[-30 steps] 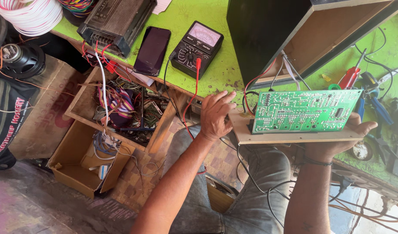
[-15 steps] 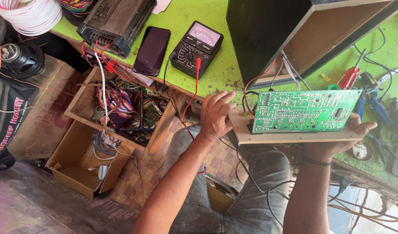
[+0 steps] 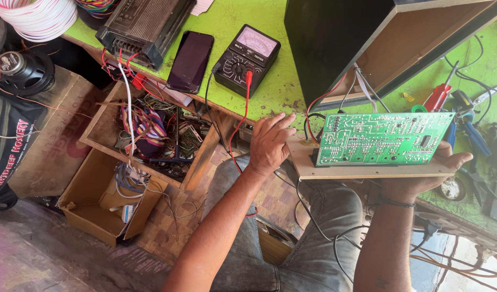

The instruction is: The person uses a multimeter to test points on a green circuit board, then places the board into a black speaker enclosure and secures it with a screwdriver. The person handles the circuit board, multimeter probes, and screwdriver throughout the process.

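Green circuit board [image 3: 382, 139] mounted on a pale wooden panel [image 3: 362, 171], held level above the lap at the front edge of the bright green counter [image 3: 243, 16]. Right hand [image 3: 421, 176] under the panel's right end, palm up, grip closed around the wood with fingertips showing past the far edge. Left hand [image 3: 271, 143] at the panel's left end, fingers curled over the corner beside the board; grip narrow, touching the wood (whether pinching a wire or just the edge, cannot tell). Red, black and white wires [image 3: 335, 100] running from the board's upper left corner up into the open wooden speaker cabinet [image 3: 378, 48] just behind it. Farther left on the counter: an analogue multimeter [image 3: 247, 59] with a red lead [image 3: 243, 116] hanging over the edge, a dark phone [image 3: 190, 61] beside it, and a black amplifier unit [image 3: 143, 24]. Below the counter, an open drawer [image 3: 151, 135] crammed with wires and parts. Screwdriver with red handle [image 3: 438, 96] and pliers [image 3: 470, 127] lying right of the board.
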Tool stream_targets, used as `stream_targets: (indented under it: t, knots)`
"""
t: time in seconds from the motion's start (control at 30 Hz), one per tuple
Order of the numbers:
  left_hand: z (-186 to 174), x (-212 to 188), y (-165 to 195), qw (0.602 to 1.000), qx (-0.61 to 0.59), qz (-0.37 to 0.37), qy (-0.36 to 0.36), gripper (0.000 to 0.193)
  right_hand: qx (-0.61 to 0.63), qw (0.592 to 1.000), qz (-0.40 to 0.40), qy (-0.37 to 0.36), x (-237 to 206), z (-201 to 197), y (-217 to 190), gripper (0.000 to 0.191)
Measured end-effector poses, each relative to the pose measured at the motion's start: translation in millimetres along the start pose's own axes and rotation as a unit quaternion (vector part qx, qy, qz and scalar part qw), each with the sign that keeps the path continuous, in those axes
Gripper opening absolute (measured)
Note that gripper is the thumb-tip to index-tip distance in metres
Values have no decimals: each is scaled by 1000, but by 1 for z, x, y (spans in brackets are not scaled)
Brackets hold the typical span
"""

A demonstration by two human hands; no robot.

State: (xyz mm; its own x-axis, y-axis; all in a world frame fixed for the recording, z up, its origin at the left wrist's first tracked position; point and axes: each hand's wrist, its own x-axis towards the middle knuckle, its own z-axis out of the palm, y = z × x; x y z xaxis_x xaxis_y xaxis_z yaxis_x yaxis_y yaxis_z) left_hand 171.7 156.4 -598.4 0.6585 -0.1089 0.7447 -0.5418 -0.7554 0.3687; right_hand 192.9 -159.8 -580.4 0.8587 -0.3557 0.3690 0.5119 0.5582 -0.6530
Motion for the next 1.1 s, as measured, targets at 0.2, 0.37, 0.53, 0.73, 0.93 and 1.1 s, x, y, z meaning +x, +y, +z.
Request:
stream_targets:
  t: [0.2, 0.37, 0.53, 0.73, 0.93, 1.1]
  knots:
    - [0, 2, 1, 1000, 5, 0, -1, 21, -3, 1000, -1, 2, 1, -1, 0, 64]
    - [-2, 1, 1, 1000, -2, 2, -8, 25, 5, 1000, 8, 0, 0, -2, 0, 64]
    - [-2, -1, 0, 1000, 5, -2, -6, 26, 13, 1000, 8, -3, -1, -3, 1, 64]
    - [1, -5, -8, 1000, 11, 1, 2, 28, 4, 1000, 6, -11, -2, 1, 8, 65]
    - [1, -9, -14, 1000, -8, -1, -11, 42, -42, 999, -18, -11, -6, 7, 13, 62]
    - [-1, -9, -15, 1000, -9, -3, -15, 44, -8, 1000, -3, -9, -7, 10, 15, 60]
